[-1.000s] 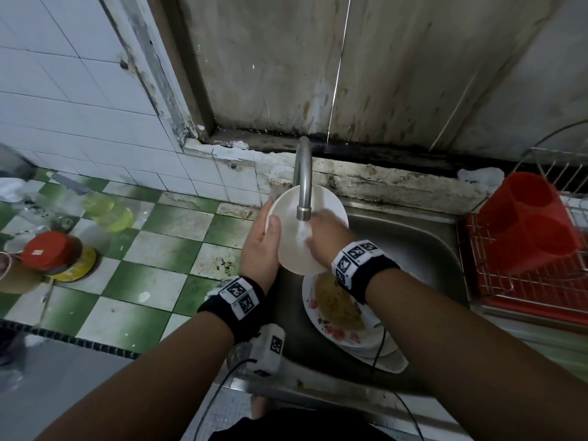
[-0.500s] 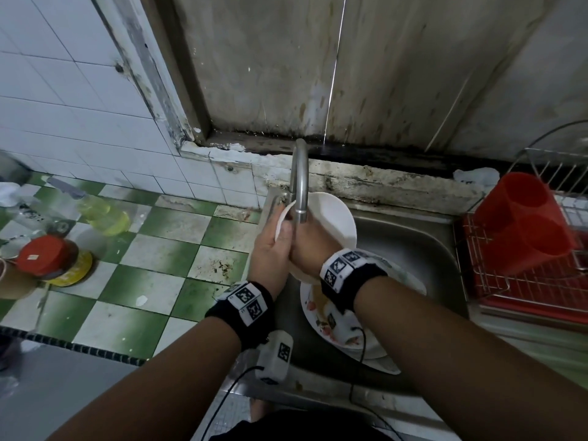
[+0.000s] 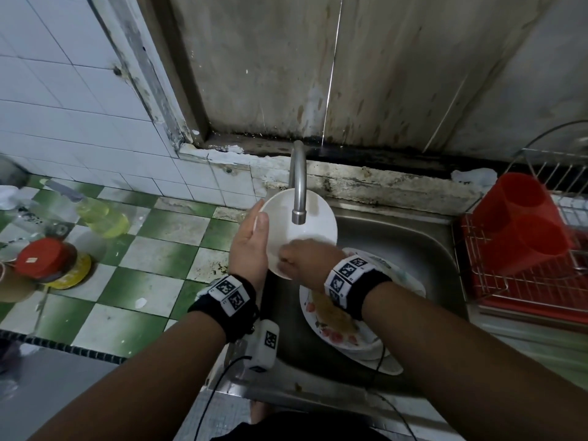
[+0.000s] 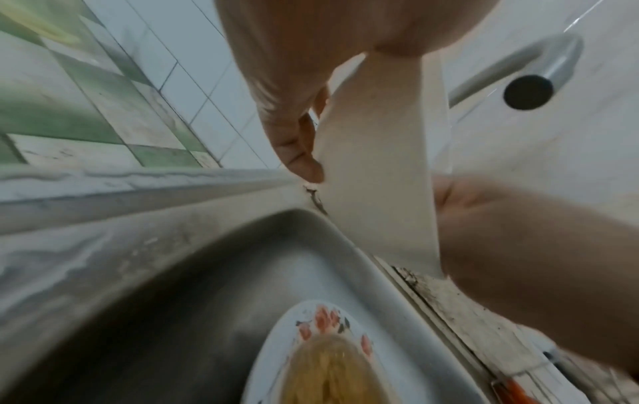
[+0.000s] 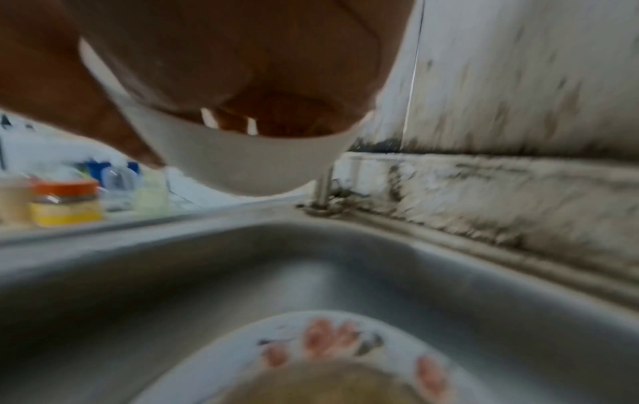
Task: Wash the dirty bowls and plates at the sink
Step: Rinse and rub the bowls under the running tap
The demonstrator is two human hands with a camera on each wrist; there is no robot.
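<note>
In the head view I hold a white bowl (image 3: 315, 224) tilted toward me under the faucet spout (image 3: 298, 198), above the steel sink (image 3: 397, 237). My left hand (image 3: 254, 240) grips its left rim, thumb inside and fingers behind. My right hand (image 3: 294, 259) is inside the bowl low down, with bent fingers pressed on the inner wall. The left wrist view shows the bowl (image 4: 380, 164) edge-on between the left fingers (image 4: 294, 142) and the right hand (image 4: 518, 232). A flowered plate (image 3: 337, 335) with yellowish leftovers lies on other plates in the sink, also seen as plate (image 5: 345, 339).
A red cutlery holder (image 3: 521, 224) sits in a wire dish rack (image 3: 541, 291) right of the sink. On the green-and-white tiled counter (image 3: 152, 249) to the left stand a red-lidded jar (image 3: 41, 259) and a bottle of yellow liquid (image 3: 101, 218). A stained wall rises behind the faucet.
The bowl has turned to face me more. My right hand slid from the bowl's upper left, next to the left thumb, down to its lower inner wall. The left hand keeps its grip.
</note>
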